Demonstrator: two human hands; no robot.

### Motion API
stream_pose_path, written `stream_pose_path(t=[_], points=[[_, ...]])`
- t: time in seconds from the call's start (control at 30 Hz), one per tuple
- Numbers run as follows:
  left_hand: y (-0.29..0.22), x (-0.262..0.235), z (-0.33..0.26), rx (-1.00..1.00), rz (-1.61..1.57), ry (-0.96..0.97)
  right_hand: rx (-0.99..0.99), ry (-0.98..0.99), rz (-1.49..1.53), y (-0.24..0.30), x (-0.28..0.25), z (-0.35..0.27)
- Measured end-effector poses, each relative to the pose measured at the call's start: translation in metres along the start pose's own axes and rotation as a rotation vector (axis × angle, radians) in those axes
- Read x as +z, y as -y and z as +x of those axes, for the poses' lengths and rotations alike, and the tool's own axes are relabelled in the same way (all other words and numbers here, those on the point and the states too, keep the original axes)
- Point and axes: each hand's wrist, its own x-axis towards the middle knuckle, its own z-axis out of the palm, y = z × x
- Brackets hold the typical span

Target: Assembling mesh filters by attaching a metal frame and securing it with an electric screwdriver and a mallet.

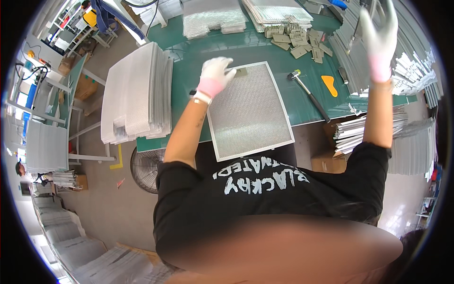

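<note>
Main item: a mesh panel (pixel 250 113) with a pale frame, in the centre of the frame, mostly on the green table (pixel 206 48), its lower end reaching past the near table edge toward the person.
Panel detail: small greyish plate (pixel 241 72) at the panel's upper edge, left of its middle.
Left hand: white glove with pink cuff (pixel 216 74), at the panel's upper left corner; fingers close together and bent to the right, thumb apart from them; contact with the panel cannot be told.
Left wrist: dark band (pixel 193 93).
Right hand: white glove with pink cuff (pixel 381 41), raised at upper right before the metal strips (pixel 410 71); thumb and fingers spread wide, tips near the upper edge; whether anything is held cannot be told.
Hand tools: hammer (pixel 309 96) with dark grip, slanting right of the panel; orange scraper (pixel 329 86) beside it; dark-handled tool (pixel 343 75) farther right.
Small parts: loose heap of greyish plates (pixel 299 43), upper right of centre.
Panel stacks: tall one (pixel 127 92) left of the panel; two more, (pixel 213 18) and (pixel 276 14), along the upper edge.
Floor: round fan (pixel 145 171), lower left of the table.
</note>
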Motion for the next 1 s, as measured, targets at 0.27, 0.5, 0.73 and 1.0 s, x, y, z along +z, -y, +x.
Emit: stream_pose_path(t=[0.27,0.5,0.73,1.0], points=[[-0.037,-0.047,-0.179,-0.188,-0.112,-0.109,0.382,0.974,-0.291,0.039,0.007,-0.281],[-0.077,-0.055,-0.274,-0.4,-0.084,-0.231,0.519,0.879,0.162,0.034,0.063,-0.289],[-0.087,-0.035,-0.321,-0.576,-0.269,-0.196,0.467,1.177,0.073,0.062,0.107,-0.266],[-0.091,-0.02,-0.331,-0.866,-0.702,0.006,0.459,1.15,-0.05,0.073,0.109,-0.25]])
